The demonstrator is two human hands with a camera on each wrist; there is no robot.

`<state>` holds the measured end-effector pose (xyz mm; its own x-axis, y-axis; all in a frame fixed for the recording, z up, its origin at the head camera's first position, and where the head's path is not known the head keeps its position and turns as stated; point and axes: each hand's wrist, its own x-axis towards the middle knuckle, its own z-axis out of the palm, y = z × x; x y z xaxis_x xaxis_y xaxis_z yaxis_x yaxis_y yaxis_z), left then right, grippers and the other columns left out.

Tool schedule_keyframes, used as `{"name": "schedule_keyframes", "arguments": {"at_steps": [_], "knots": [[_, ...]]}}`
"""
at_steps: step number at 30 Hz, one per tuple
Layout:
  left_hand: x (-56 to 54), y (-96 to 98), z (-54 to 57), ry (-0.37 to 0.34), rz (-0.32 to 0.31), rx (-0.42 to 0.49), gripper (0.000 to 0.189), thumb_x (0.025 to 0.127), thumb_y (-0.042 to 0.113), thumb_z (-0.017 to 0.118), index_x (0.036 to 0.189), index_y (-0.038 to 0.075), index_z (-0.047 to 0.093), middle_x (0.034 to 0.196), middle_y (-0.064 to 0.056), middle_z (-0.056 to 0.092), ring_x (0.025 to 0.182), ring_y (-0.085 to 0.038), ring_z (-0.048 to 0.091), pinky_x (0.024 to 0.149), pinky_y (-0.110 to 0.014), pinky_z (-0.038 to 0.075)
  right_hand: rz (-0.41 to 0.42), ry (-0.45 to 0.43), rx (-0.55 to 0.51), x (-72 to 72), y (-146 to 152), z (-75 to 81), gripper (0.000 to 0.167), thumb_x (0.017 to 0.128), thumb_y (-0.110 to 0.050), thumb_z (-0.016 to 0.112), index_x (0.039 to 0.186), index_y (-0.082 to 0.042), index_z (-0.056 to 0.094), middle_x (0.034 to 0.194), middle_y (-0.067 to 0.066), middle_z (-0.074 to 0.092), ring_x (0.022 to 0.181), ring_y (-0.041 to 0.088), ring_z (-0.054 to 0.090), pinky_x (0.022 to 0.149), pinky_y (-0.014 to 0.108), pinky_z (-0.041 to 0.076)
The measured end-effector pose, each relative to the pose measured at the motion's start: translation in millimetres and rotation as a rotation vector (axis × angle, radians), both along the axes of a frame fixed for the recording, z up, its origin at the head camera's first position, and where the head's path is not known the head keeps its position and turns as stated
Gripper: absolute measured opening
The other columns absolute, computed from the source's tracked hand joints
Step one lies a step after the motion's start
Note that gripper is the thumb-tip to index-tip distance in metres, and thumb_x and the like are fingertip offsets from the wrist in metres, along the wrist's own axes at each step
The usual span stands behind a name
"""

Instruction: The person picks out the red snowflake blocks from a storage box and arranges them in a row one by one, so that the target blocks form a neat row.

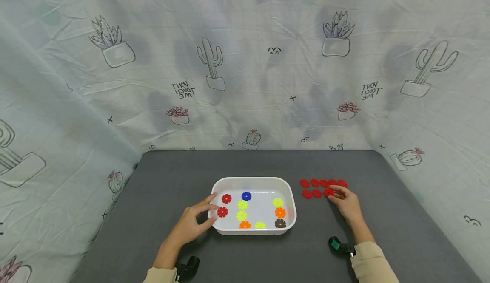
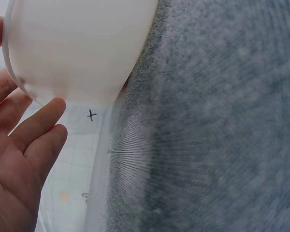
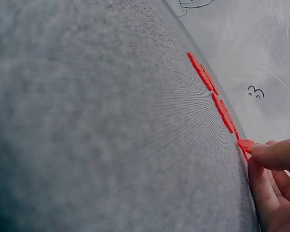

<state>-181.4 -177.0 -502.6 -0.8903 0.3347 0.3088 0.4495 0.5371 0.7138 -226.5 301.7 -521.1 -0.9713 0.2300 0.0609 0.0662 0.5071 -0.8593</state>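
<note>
A white plastic tub [image 1: 252, 232] stands on the grey table with several slotted plastic discs inside. My left hand [image 1: 193, 223] rests at its left rim, fingers spread and loosely extended. In the left wrist view, the fingertips [image 2: 58, 107] lie close to the tub wall [image 2: 82, 53]. To the right of the tub, my right hand [image 1: 346, 205] pinches a red slotted disc [image 1: 328, 192] between thumb and fingertips. That red disc [image 3: 245, 144] shows tilted at the table surface in the right wrist view. Other red discs [image 1: 314, 182] lie flat in two rows beside it.
In the tub are red discs [image 1: 222, 212], a blue disc [image 1: 246, 196], yellow discs [image 1: 277, 202], orange discs [image 1: 280, 212] and a brown disc [image 1: 280, 223]. A patterned cloth [image 1: 260, 74] hangs behind the table [image 1: 176, 168]. Each wrist wears a black camera [image 1: 340, 247].
</note>
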Motion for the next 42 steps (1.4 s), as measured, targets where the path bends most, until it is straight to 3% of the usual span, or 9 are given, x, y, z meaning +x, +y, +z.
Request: {"name": "schedule_keyframes", "arguments": {"at_steps": [3,7,10,17,24,28,31,36,42], "knots": [[0.1,0.2,0.8,-0.009,0.000,0.002,0.028,0.083,0.019,0.070,0.111,0.012,0.071,0.143,-0.001,0.048,0.131,-0.027,0.047,0.100,-0.055,0.040,0.003,0.014,0.103,-1.7,1.1,-1.9,0.038,0.086,-0.008,0.068,0.123,0.001,0.060,0.118,0.025,0.061,0.093,0.006,0.058,0.070,0.014,0.046],[0.2,0.4,1.8,-0.016,-0.001,0.007,0.028,0.083,0.019,0.070,0.111,0.011,0.071,0.144,-0.001,0.048,0.131,-0.026,0.046,0.101,-0.055,0.040,0.014,0.040,0.201,-2.8,0.5,-2.7,0.038,0.086,-0.007,0.067,0.122,0.001,0.061,0.115,0.026,0.063,0.103,0.035,0.062,0.077,0.032,0.053],[0.4,0.3,2.2,-0.015,0.000,0.006,0.028,0.083,0.018,0.070,0.111,0.012,0.071,0.144,-0.001,0.048,0.131,-0.026,0.046,0.101,-0.055,0.040,0.031,0.044,0.225,-3.1,-0.4,-2.4,0.039,0.087,-0.006,0.065,0.124,0.002,0.058,0.120,0.028,0.060,0.107,0.041,0.060,0.085,0.046,0.052],[0.1,0.0,1.4,-0.011,-0.004,0.010,0.028,0.083,0.018,0.070,0.111,0.012,0.071,0.144,-0.001,0.048,0.131,-0.026,0.046,0.100,-0.055,0.040,0.050,0.043,0.208,-2.5,-1.0,1.8,0.045,0.088,-0.002,0.062,0.131,0.005,0.051,0.131,0.030,0.052,0.117,0.043,0.054,0.094,0.049,0.047],[0.3,-0.3,0.7,-0.010,-0.006,0.010,0.028,0.083,0.018,0.070,0.111,0.012,0.071,0.144,0.000,0.048,0.131,-0.026,0.046,0.101,-0.055,0.040,0.100,0.048,0.182,2.4,-8.4,14.6,0.049,0.089,-0.012,0.065,0.134,0.003,0.049,0.132,0.030,0.052,0.118,0.044,0.053,0.090,0.049,0.050],[0.7,-0.3,0.4,-0.017,-0.005,0.010,0.028,0.083,0.018,0.070,0.111,0.012,0.070,0.144,0.000,0.047,0.131,-0.026,0.046,0.101,-0.054,0.040,0.168,0.096,0.127,3.8,-17.5,21.5,0.050,0.089,-0.016,0.066,0.134,0.001,0.050,0.131,0.025,0.055,0.117,0.039,0.056,0.087,0.023,0.051],[0.6,-0.4,-0.4,-0.012,-0.006,0.011,0.028,0.084,0.018,0.070,0.111,0.012,0.071,0.144,-0.001,0.048,0.131,-0.026,0.046,0.100,-0.054,0.040,0.233,0.148,0.086,4.6,-26.2,27.6,0.051,0.088,-0.016,0.067,0.133,0.002,0.049,0.133,0.023,0.054,0.119,0.038,0.054,0.089,0.016,0.048],[0.1,-0.8,-1.8,0.002,-0.014,0.011,0.027,0.084,0.017,0.070,0.111,0.012,0.070,0.144,-0.001,0.048,0.130,-0.027,0.047,0.100,-0.054,0.040,0.365,0.218,0.013,7.3,-49.5,45.7,0.052,0.088,-0.014,0.066,0.134,0.003,0.047,0.135,0.023,0.051,0.123,0.041,0.049,0.097,0.046,0.045],[0.1,-0.4,-0.5,0.011,-0.017,0.007,0.027,0.083,0.016,0.070,0.110,0.012,0.071,0.143,-0.002,0.048,0.130,-0.027,0.048,0.099,-0.054,0.041,0.487,0.240,-0.052,11.2,-89.6,62.0,0.052,0.087,-0.013,0.068,0.134,-0.002,0.049,0.136,0.018,0.052,0.124,0.039,0.049,0.098,0.047,0.044]]}}
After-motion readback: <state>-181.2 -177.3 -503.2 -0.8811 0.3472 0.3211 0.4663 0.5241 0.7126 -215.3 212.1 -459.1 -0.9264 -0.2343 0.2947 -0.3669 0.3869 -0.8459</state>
